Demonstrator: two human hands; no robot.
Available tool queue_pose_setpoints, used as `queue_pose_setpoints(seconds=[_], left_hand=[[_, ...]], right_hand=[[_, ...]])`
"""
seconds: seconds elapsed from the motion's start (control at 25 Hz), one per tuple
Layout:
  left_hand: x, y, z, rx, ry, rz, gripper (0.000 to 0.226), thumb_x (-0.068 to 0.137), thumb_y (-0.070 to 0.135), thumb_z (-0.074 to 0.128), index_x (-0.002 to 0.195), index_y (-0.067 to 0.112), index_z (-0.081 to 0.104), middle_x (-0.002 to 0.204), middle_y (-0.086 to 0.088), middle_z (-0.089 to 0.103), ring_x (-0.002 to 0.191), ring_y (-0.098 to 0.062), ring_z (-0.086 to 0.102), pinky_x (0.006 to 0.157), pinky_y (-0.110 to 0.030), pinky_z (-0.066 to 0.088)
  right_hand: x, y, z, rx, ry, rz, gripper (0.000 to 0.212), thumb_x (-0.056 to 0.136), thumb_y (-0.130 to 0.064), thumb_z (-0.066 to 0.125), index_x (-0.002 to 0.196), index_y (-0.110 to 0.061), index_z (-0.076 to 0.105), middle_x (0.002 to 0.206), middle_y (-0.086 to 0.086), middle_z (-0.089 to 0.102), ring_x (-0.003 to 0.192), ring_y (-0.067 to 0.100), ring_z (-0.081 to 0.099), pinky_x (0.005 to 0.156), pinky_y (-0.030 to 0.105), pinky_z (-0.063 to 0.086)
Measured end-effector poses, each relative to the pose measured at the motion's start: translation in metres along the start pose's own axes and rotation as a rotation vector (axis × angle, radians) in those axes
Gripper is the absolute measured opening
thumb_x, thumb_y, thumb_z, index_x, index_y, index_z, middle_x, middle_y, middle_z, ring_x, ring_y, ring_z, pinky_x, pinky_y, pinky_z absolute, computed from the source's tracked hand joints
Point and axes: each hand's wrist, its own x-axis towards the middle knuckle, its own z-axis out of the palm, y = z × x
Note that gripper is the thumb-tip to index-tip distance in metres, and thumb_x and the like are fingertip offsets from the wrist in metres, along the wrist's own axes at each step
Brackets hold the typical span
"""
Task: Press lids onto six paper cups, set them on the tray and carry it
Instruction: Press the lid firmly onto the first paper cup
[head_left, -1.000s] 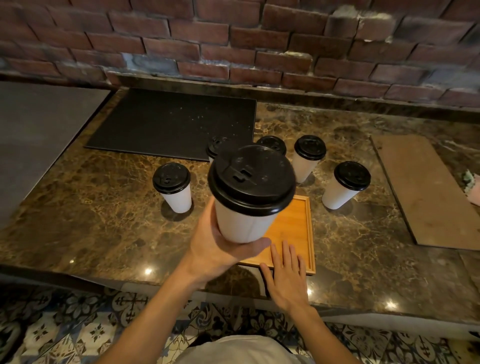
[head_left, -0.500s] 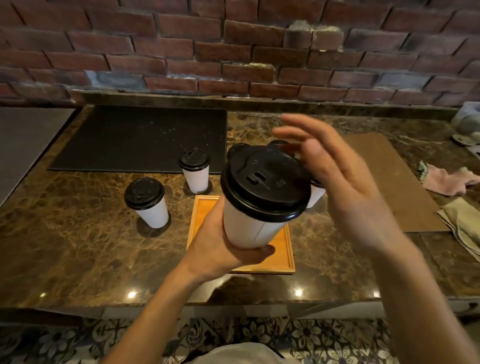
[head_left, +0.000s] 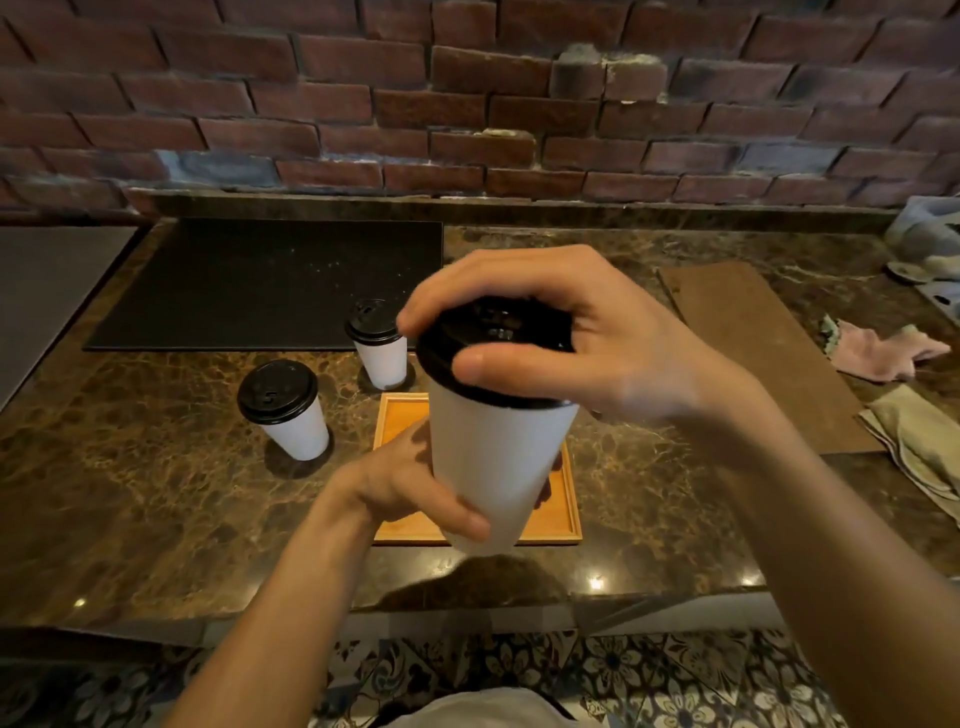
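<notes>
**Cup (head_left: 493, 467) held up in both hands, lid clasped from above**

The cup hangs in the air over the counter (head_left: 156, 493), tipped slightly. The left hand (head_left: 410, 488) wraps its white wall low down, with the thumb across the near side and the fingers round the back. The right hand (head_left: 597, 338) comes over the top. Its fingers curl round the far rim of the black lid (head_left: 488, 353) and its thumb presses on the near edge, so the lid is gripped from both sides.

The tray (head_left: 400, 426) lies directly below the grip, mostly hidden by the cup and the hands. To the left of the grip a second cup (head_left: 379, 343) stands upright just beyond the tray's far corner. A third cup (head_left: 285, 410) stands further left, apart from it. Both have lids on. A black mat (head_left: 260, 280) lies beyond them. To the right of the grip there is a brown board (head_left: 753, 353), then a pink cloth (head_left: 878, 353) and a beige cloth (head_left: 919, 441).
</notes>
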Motion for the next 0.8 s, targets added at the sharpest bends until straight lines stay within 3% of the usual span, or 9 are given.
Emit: queue_pose_setpoints(seconds=[0.12,0.24,0.32,0.4,0.48,0.56,0.64,0.72,0.8], left_hand=[[0.001,0.002,0.003,0.149,0.499,-0.030,0.069,0.056,0.021,0.081,0.119,0.013,0.055,0.107,-0.001,0.067,0.100,-0.020,0.064,0.078,-0.036,0.055],[0.016,0.003,0.014,0.453,0.918,0.028,0.081,0.053,0.034,0.086,0.123,0.026,0.046,0.107,0.010,0.060,0.097,-0.005,0.059,0.066,-0.021,0.053],[0.022,0.007,0.017,0.440,0.947,0.057,0.082,0.054,0.031,0.087,0.124,0.026,0.046,0.111,0.009,0.059,0.099,-0.003,0.059,0.067,-0.018,0.052],[0.016,0.011,0.006,0.336,0.775,0.037,0.084,0.051,0.031,0.088,0.125,0.018,0.050,0.111,0.001,0.063,0.099,-0.009,0.062,0.072,-0.025,0.055],[0.006,0.018,-0.005,0.225,0.536,0.010,0.079,0.052,0.022,0.084,0.123,0.007,0.053,0.110,-0.013,0.065,0.101,-0.028,0.064,0.081,-0.045,0.055],[0.004,0.022,-0.011,0.130,0.370,0.015,0.072,0.052,0.014,0.080,0.119,0.004,0.055,0.104,-0.015,0.067,0.099,-0.034,0.064,0.083,-0.049,0.053],[0.009,0.021,-0.009,0.106,0.419,0.040,0.077,0.050,0.019,0.087,0.119,0.005,0.056,0.105,-0.014,0.067,0.099,-0.033,0.064,0.083,-0.045,0.054],[0.018,0.018,-0.001,0.156,0.635,0.104,0.085,0.049,0.036,0.090,0.122,0.011,0.055,0.109,-0.004,0.068,0.102,-0.024,0.065,0.079,-0.035,0.056],[0.030,0.013,0.008,0.249,0.892,0.178,0.078,0.052,0.039,0.087,0.121,0.026,0.053,0.108,0.011,0.067,0.102,-0.006,0.063,0.074,-0.019,0.054]], right_hand=[[0.007,0.003,0.002,-0.192,0.097,0.198,0.038,0.091,-0.043,0.052,0.124,-0.028,0.063,0.119,-0.010,0.064,0.109,0.004,0.057,0.087,0.021,0.045],[0.019,0.008,0.019,-0.455,0.313,0.487,0.036,0.095,-0.056,0.043,0.121,-0.037,0.059,0.107,-0.012,0.058,0.099,0.012,0.053,0.070,0.031,0.040],[0.025,0.008,0.022,-0.518,0.375,0.497,0.034,0.095,-0.057,0.043,0.116,-0.038,0.062,0.103,-0.013,0.060,0.093,0.012,0.051,0.062,0.027,0.034],[0.023,0.009,0.007,-0.360,0.296,0.353,0.031,0.093,-0.054,0.053,0.116,-0.037,0.065,0.111,-0.015,0.064,0.100,0.007,0.057,0.069,0.022,0.041],[0.016,0.004,-0.009,-0.050,0.123,0.192,0.030,0.091,-0.043,0.063,0.119,-0.032,0.064,0.119,-0.011,0.064,0.105,0.004,0.060,0.080,0.019,0.047],[0.011,0.004,-0.014,0.070,0.070,0.106,0.031,0.089,-0.035,0.065,0.119,-0.027,0.063,0.118,-0.007,0.064,0.105,0.005,0.062,0.081,0.020,0.050],[0.017,0.005,-0.010,-0.032,0.184,0.155,0.027,0.086,-0.041,0.066,0.111,-0.030,0.066,0.108,-0.014,0.066,0.100,0.001,0.062,0.081,0.018,0.049],[0.027,0.006,-0.002,-0.203,0.348,0.298,0.028,0.082,-0.052,0.066,0.103,-0.034,0.068,0.096,-0.018,0.064,0.092,0.000,0.060,0.078,0.021,0.047],[0.039,0.007,0.010,-0.322,0.481,0.487,0.037,0.082,-0.060,0.062,0.103,-0.031,0.068,0.091,-0.014,0.061,0.089,0.008,0.056,0.077,0.029,0.043]])
